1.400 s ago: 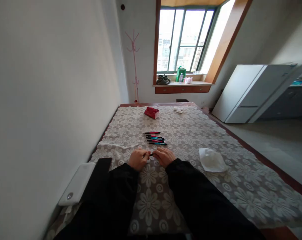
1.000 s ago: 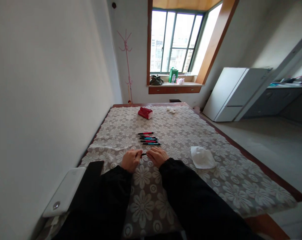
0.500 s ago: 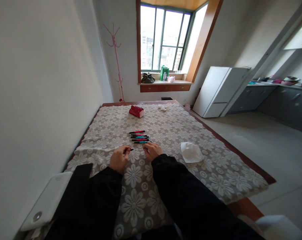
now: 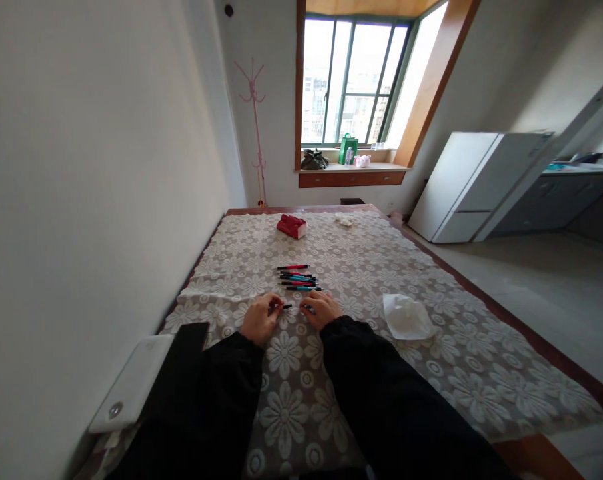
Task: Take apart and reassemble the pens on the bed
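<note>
Between the fingertips of my left hand (image 4: 262, 319) a short black pen part (image 4: 286, 307) sticks out toward the right. My right hand (image 4: 322, 309) is pinched around a small thin piece (image 4: 307, 308), mostly covered by the fingers; what it is I cannot make out. A small gap separates the two pieces, low over the flowered tablecloth (image 4: 284, 413). Just beyond my hands lies a row of several pens, among them a blue and black pen (image 4: 302, 288) nearest to me and a red and black pen (image 4: 293, 267) farthest off.
A crumpled white tissue (image 4: 408, 317) lies to the right. Farther back are a red packet (image 4: 292, 227) and a small whitish item (image 4: 344, 220). At the left, by the wall, a black phone-like slab (image 4: 194, 337) lies beside a white device (image 4: 131, 383).
The view has swung left, so everything sits farther right in the picture. My hands have come closer together, and the thin piece seen between them before now shows mostly at my right fingers.
</note>
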Demonstrator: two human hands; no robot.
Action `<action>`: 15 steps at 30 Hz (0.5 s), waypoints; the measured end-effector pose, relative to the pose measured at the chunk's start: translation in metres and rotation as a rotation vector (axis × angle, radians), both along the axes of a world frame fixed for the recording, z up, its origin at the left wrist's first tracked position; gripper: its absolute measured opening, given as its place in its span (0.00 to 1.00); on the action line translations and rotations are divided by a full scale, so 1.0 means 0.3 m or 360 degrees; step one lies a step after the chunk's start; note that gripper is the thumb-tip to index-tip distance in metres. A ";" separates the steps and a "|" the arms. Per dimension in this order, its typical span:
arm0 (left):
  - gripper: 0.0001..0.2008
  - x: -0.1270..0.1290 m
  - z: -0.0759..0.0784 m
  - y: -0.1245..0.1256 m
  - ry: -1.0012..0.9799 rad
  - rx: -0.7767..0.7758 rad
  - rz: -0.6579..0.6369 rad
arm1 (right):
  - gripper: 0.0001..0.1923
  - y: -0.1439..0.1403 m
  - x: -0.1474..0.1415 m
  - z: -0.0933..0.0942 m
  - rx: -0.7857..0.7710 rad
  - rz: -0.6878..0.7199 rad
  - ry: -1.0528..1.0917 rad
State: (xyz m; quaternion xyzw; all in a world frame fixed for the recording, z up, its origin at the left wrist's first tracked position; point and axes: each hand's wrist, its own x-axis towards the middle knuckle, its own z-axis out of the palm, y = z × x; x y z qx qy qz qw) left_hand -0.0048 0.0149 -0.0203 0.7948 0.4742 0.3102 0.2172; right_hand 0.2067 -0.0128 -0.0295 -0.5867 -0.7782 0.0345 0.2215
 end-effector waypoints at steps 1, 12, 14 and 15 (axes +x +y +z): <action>0.08 0.001 0.002 -0.002 0.0004 0.0017 -0.0042 | 0.05 0.000 0.001 -0.001 0.0000 0.0011 -0.0004; 0.05 0.009 0.026 -0.021 0.0069 0.0176 -0.0202 | 0.05 -0.008 -0.008 0.015 -0.0025 0.0036 0.0048; 0.05 0.007 0.021 -0.018 0.0079 0.0189 -0.0160 | 0.05 -0.008 -0.001 0.023 -0.0039 0.0009 0.0059; 0.05 0.006 0.019 -0.017 0.0088 0.0193 -0.0141 | 0.05 -0.007 0.003 0.028 -0.0050 -0.0004 0.0062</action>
